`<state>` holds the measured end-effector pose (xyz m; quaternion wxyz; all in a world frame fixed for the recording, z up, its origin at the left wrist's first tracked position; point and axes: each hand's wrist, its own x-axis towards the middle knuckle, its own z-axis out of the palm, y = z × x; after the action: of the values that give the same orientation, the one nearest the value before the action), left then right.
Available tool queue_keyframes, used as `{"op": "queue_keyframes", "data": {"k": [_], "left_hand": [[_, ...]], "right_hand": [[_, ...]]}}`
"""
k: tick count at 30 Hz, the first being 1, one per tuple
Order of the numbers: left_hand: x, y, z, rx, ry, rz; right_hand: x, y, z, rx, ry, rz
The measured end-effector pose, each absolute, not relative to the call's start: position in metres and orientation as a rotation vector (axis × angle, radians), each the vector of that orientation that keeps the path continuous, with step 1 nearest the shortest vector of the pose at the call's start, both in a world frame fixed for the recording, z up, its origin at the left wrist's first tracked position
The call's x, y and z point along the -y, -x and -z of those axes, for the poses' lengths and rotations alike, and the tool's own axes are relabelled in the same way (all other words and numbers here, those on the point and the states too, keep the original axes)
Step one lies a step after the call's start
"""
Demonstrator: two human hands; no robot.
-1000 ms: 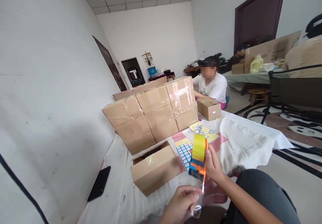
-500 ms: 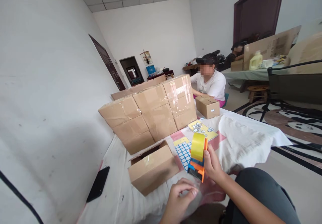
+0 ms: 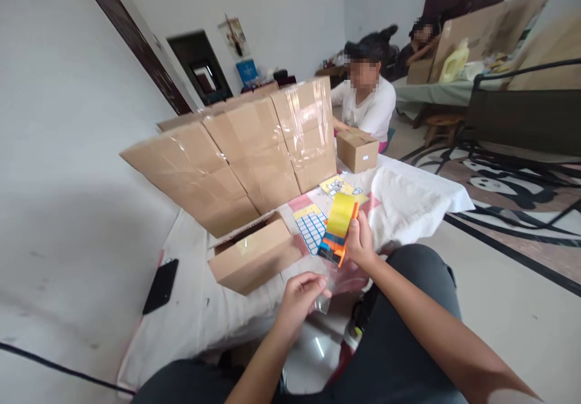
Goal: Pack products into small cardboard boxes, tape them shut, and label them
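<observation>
My right hand is closed around the handle of an orange and blue tape dispenser loaded with a yellowish roll of tape. Below and to its left, my left hand pinches the end of a clear tape strip, its thumb and fingers together. The strip is thin and hard to trace up to the dispenser. Left of the dispenser a cardboard box lies on the table, with a dark opening along its far side and a piece of tape on its upper face. Neither hand touches this box.
Taped cardboard boxes are stacked behind. A smaller box stands near a person in a white shirt. Printed sheets lie on the tablecloth; a black phone-like slab is at the left edge.
The view has tilted downward, bringing my legs and the floor into sight. My hands still hold the dispenser and the tape end; the box lies as before.
</observation>
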<state>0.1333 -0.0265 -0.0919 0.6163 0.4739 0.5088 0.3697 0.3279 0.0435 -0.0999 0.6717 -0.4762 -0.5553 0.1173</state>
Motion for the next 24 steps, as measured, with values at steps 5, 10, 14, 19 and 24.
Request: {"op": "queue_keyframes", "data": {"k": [5,10,14,19,24], "left_hand": [[0.026,-0.134,0.097,-1.213,-1.061,-0.834],[0.026,-0.135,0.095,-1.231,-1.077,-0.886],[0.024,-0.136,0.095,-1.221,-1.083,-0.915],[0.022,-0.135,0.100,-1.217,-1.111,-0.984],[0.022,-0.133,0.102,-1.301,-1.256,-1.024]], "right_hand": [[-0.043,-0.318,0.102,1.191,1.078,-0.323],[-0.043,-0.308,0.100,1.104,0.941,-0.370],[-0.041,-0.297,0.095,0.975,0.964,-0.505],[-0.041,-0.286,0.100,0.847,1.058,-0.648],[-0.040,-0.280,0.105,0.807,1.129,-0.789]]}}
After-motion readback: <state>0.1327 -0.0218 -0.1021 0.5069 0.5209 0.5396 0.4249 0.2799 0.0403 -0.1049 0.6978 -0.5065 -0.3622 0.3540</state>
